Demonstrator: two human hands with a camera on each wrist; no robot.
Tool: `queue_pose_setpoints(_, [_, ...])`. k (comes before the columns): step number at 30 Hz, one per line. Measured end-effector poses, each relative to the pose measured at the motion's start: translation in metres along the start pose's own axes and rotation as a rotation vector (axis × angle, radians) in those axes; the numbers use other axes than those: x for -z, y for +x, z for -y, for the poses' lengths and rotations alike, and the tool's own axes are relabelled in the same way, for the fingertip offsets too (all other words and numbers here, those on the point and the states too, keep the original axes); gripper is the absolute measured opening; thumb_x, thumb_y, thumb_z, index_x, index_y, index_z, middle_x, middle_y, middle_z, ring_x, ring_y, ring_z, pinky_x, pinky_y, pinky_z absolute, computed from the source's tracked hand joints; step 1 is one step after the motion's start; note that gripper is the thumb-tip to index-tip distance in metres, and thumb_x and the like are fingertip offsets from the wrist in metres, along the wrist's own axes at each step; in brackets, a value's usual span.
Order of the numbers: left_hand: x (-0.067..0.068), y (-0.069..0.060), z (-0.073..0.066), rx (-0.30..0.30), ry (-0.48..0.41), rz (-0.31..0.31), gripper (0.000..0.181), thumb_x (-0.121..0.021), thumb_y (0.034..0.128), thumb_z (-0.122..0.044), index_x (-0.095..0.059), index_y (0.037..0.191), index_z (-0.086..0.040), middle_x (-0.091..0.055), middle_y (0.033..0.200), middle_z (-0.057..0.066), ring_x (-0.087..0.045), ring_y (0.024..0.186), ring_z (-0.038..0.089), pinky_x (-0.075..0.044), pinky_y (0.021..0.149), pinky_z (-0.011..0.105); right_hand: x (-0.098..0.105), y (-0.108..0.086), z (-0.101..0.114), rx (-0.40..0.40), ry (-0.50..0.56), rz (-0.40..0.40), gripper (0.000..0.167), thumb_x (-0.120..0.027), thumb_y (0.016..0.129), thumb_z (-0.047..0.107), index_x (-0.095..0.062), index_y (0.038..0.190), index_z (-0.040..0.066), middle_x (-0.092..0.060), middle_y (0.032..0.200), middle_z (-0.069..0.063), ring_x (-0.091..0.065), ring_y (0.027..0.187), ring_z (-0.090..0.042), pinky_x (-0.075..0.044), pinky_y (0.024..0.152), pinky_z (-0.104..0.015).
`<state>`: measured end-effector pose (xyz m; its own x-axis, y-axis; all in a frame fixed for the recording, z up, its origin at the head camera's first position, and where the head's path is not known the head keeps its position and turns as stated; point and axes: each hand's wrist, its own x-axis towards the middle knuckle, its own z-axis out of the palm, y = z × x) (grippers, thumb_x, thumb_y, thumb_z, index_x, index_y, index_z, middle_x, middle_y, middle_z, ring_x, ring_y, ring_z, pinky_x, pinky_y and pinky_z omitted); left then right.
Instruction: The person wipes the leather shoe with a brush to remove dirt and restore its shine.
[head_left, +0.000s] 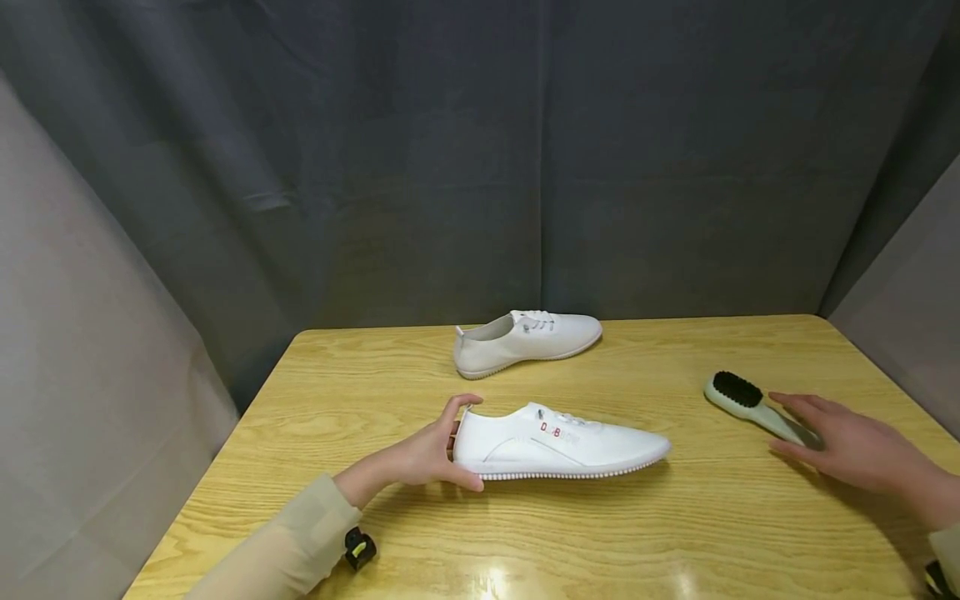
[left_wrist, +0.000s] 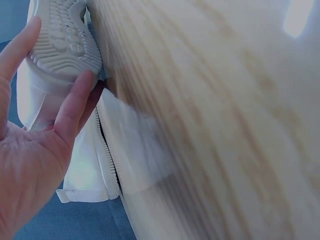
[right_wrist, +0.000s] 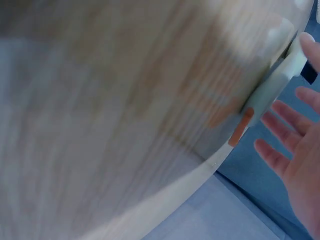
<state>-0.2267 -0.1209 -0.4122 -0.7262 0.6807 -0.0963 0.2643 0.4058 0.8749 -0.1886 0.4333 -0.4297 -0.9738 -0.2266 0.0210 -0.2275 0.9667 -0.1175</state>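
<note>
My left hand (head_left: 431, 454) grips a white lace-up shoe (head_left: 555, 450) round its heel, thumb along the lower side and fingers behind. Red letters mark the shoe's side, and its toe points right. In the left wrist view its ridged sole (left_wrist: 65, 37) faces the camera, between my thumb and fingers. At the right, my right hand (head_left: 862, 446) is spread around the handle of a pale green brush (head_left: 780, 423) with black bristles facing up. In the right wrist view the fingers (right_wrist: 285, 125) stand apart from the brush handle (right_wrist: 275, 87); whether any fingertip touches it I cannot tell.
A second white shoe (head_left: 525, 342) stands near the table's back edge, toe to the right. The wooden table (head_left: 337, 375) meets a dark grey curtain (head_left: 420, 167) behind, with pale cloth (head_left: 82, 375) at the left side and more at the right.
</note>
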Motion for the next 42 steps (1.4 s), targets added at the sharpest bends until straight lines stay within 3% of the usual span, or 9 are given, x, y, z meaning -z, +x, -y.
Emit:
queue_pose_setpoints(5, [0.000,0.000,-0.001,-0.002,-0.002,0.001,0.104,-0.085,0.0753,-0.008,-0.010,0.147,-0.013,-0.056,0.117,0.013,-0.060,0.103,0.019,-0.048,0.087,0.030,-0.002,0.002,-0.001,0.005,0.021,0.010,0.076,-0.064,0.089,0.054,-0.048,0.134,-0.005,-0.051,0.121,-0.035,-0.053,0.104,-0.053,-0.047,0.070,-0.057])
queue_pose_setpoints(8, [0.000,0.000,-0.002,-0.004,0.006,0.004,0.102,-0.085,0.0759,-0.010,-0.012,0.148,-0.013,-0.057,0.118,0.012,-0.059,0.106,0.019,-0.047,0.090,0.030,-0.002,0.006,-0.001,0.014,0.033,-0.005,0.065,-0.071,0.087,0.043,-0.055,0.125,-0.008,-0.059,0.105,-0.024,-0.061,0.087,-0.037,-0.049,0.064,-0.047])
queue_pose_setpoints(11, [0.000,-0.001,-0.001,-0.004,0.018,0.002,0.102,-0.084,0.0766,-0.011,-0.013,0.149,-0.013,-0.055,0.119,0.012,-0.057,0.109,0.019,-0.046,0.091,0.031,-0.002,0.010,-0.001,0.014,0.057,-0.010,0.056,-0.074,0.086,0.033,-0.059,0.118,-0.010,-0.057,0.092,-0.011,-0.057,0.073,-0.020,-0.046,0.058,-0.039])
queue_pose_setpoints(13, [0.000,-0.001,0.000,0.000,0.023,-0.006,0.102,-0.084,0.0770,-0.012,-0.013,0.150,-0.015,-0.053,0.122,0.012,-0.057,0.110,0.020,-0.046,0.091,0.031,-0.002,0.013,-0.001,0.008,0.077,-0.009,0.051,-0.074,0.086,0.030,-0.061,0.114,-0.011,-0.056,0.088,-0.008,-0.054,0.070,-0.016,-0.045,0.058,-0.037])
queue_pose_setpoints(20, [0.000,0.000,0.004,-0.008,0.018,-0.023,0.089,-0.083,0.0783,-0.012,-0.023,0.145,-0.016,-0.045,0.129,0.013,-0.057,0.109,0.022,-0.048,0.088,0.030,-0.003,0.014,-0.006,0.019,0.146,-0.006,0.045,-0.073,0.087,0.024,-0.060,0.112,-0.012,-0.057,0.092,-0.009,-0.059,0.079,-0.025,-0.049,0.066,-0.045])
queue_pose_setpoints(27, [0.000,0.001,0.005,-0.017,-0.026,-0.008,0.086,-0.083,0.0761,-0.005,-0.025,0.138,-0.014,-0.046,0.126,0.011,-0.055,0.111,0.021,-0.046,0.091,0.030,-0.001,0.012,-0.007,0.013,0.196,-0.056,0.043,-0.070,0.090,0.015,-0.054,0.113,-0.018,-0.057,0.097,-0.022,-0.059,0.085,-0.038,-0.049,0.068,-0.049])
queue_pose_setpoints(31, [0.000,0.000,0.003,-0.012,-0.031,-0.005,0.087,-0.084,0.0755,-0.004,-0.024,0.139,-0.012,-0.045,0.127,0.011,-0.053,0.114,0.022,-0.045,0.093,0.031,0.006,0.010,0.000,0.009,0.222,-0.128,0.039,-0.070,0.090,0.012,-0.054,0.112,-0.017,-0.059,0.096,-0.022,-0.059,0.083,-0.035,-0.048,0.063,-0.042])
queue_pose_setpoints(37, [0.000,-0.001,0.003,-0.013,0.029,-0.026,0.085,-0.085,0.0753,-0.008,-0.026,0.138,-0.013,-0.046,0.127,0.009,-0.052,0.117,0.024,-0.043,0.096,0.035,0.026,0.010,0.015,0.045,0.238,-0.252,0.036,-0.069,0.092,0.013,-0.055,0.112,-0.014,-0.061,0.092,-0.019,-0.057,0.073,-0.021,-0.042,0.053,-0.029])
queue_pose_setpoints(42, [0.000,0.000,0.004,-0.018,0.022,-0.026,0.084,-0.085,0.0754,-0.008,-0.027,0.137,-0.014,-0.045,0.129,0.009,-0.051,0.119,0.024,-0.043,0.096,0.035,0.040,0.013,0.028,0.064,0.200,-0.296,0.038,-0.070,0.091,0.016,-0.056,0.114,-0.011,-0.062,0.096,-0.021,-0.059,0.075,-0.027,-0.044,0.054,-0.033])
